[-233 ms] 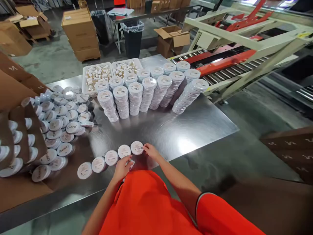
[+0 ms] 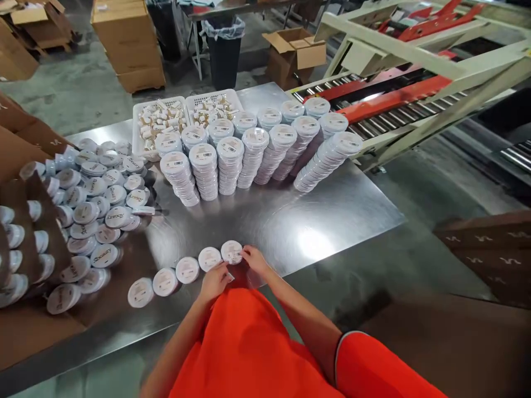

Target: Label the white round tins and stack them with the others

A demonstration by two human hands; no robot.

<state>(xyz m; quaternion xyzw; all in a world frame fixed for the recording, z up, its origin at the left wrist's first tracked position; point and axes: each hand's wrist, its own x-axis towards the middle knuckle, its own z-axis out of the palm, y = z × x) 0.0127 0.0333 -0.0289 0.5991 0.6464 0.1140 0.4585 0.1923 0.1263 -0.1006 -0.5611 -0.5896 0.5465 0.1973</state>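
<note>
Several round white tins lie in a row near the front edge of the steel table (image 2: pixel 332 210). My right hand (image 2: pixel 254 258) touches the rightmost tin (image 2: pixel 231 251) with its fingertips on the small label. My left hand (image 2: pixel 214 280) is just below the neighbouring tin (image 2: pixel 209 258), fingers curled around something small and pale that I cannot make out. My orange shirt fills the bottom of the view.
Tall stacks of labelled tins (image 2: pixel 249 155) stand mid-table, with two white baskets (image 2: pixel 160 124) of small items behind. A loose pile of tins (image 2: pixel 99 193) spills from brown cardboard (image 2: pixel 25 221) at left. A roller conveyor (image 2: pixel 385 116) runs at right. Boxes and bins stand on the floor behind.
My left hand has moved slightly up towards the rightmost tin. The view has tilted down a little.
</note>
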